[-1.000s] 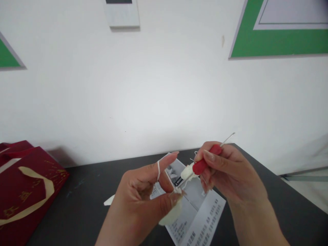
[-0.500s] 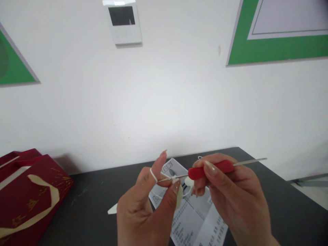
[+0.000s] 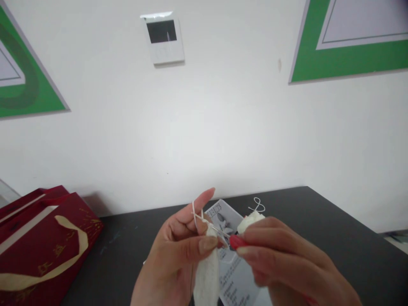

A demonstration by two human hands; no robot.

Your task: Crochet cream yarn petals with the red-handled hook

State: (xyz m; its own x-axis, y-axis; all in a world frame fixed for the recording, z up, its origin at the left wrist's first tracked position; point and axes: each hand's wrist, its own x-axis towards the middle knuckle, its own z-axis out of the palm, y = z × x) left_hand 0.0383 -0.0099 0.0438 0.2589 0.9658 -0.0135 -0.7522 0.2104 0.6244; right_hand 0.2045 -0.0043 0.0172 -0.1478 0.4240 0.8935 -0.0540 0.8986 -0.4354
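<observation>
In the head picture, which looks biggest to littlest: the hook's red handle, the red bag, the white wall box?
1. Red bag
2. White wall box
3. Hook's red handle, partly hidden by the right hand

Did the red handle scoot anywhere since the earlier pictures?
Yes. The red handle has moved left and lower in the view, farther from the far right corner of the black table.

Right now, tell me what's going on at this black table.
The person's left hand pinches a white fabric piece, with white yarn looped around the raised index finger. The right hand grips a slim red-handled tool, its shaft at the piece's top edge. A printed sheet lies beneath.
</observation>
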